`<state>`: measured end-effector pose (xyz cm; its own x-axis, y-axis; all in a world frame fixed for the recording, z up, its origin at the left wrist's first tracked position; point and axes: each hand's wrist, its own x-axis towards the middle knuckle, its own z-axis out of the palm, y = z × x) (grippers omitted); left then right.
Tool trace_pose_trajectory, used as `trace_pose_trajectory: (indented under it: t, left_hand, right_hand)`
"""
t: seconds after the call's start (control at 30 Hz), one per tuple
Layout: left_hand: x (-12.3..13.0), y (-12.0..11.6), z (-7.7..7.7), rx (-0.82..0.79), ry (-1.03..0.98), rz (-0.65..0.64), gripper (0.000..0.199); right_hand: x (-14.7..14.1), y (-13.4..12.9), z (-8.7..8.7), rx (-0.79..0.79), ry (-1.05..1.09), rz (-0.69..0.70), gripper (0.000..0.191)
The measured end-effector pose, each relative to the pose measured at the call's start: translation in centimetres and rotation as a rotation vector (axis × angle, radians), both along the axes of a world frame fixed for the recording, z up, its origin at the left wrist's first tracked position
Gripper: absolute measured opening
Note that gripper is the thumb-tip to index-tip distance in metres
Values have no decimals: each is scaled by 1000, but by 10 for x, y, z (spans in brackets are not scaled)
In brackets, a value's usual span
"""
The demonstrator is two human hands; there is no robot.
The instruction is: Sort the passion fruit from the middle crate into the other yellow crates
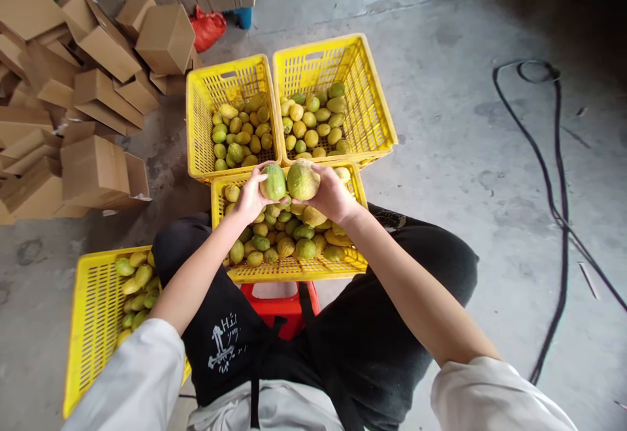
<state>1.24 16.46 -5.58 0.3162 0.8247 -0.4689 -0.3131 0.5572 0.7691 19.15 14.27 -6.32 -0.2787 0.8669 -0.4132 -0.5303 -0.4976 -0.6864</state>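
Observation:
My left hand [253, 196] is closed around a green papaya [273, 181] with faint lengthwise ribs. A rounder, yellow-green papaya [302, 179] with rough-looking skin sits in my right hand [334, 194], fingers wrapped round its right side. Both fruits are held side by side, nearly touching, above the front yellow crate [294, 275]. That crate is filled with green and yellow papayas [285, 246]. Behind it, a left crate [196, 124] and a right crate [372, 108] each hold more of the same fruit in their lower part.
Another yellow crate [93, 326] of longer fruit stands by my left leg. Cardboard boxes [93, 170] are heaped at the left, near a red bag [208, 29]. A red stool [279, 310] shows between my legs. Black cable [561, 255] lies across the floor at right.

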Motion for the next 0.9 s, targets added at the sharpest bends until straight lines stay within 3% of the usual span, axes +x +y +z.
trace_pose_trajectory:
  t: [0.13, 0.3, 0.47, 0.73, 0.9]
  left_hand:
    - [-2, 4, 1, 48, 16, 20, 33]
    - [-1, 2, -2, 107, 82, 10, 45]
    - [4, -9, -9, 65, 79, -92, 37]
    - [10, -13, -11, 32, 101, -38, 41]
    - [7, -6, -5, -24, 7, 69, 16]
  right_hand:
    - [5, 3, 3, -5, 128, -34, 32]
    - [3, 3, 3, 26, 12, -112, 30]
    - [-2, -1, -1, 34, 12, -107, 34]
    - [-2, 1, -4, -3, -22, -131, 27]
    - [2, 5, -4, -56, 110, -63, 28]
